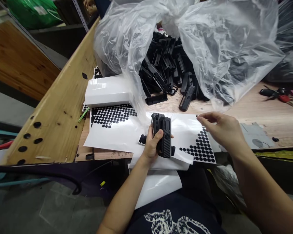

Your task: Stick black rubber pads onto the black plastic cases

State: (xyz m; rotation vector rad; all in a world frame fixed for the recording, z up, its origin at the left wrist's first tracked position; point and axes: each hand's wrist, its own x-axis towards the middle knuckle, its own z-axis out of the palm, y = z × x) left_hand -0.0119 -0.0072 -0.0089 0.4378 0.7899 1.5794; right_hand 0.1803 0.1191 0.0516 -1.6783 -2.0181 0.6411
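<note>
My left hand [151, 144] is wrapped round a small bundle of black plastic casings [166, 138] with a carbon-fibre-like texture, held above the white sticker sheets. At the right, my right hand [219, 126] is pinched, thumb against forefinger, with a small black round sticker [197, 116] at the fingertips. Below that hand lies a white sheet with rows of black round stickers [203, 148]. Another such sticker sheet [112, 135] extends to the left. Some black dots [143, 139] sit close beside my left hand.
Behind my hands, a clear plastic bag [224, 48] spills a heap of black casings [166, 65] onto the table. A white box-like piece [107, 91] rests on sheets at the left, by a wooden side board [61, 97]. Keys [280, 96] lie at the right.
</note>
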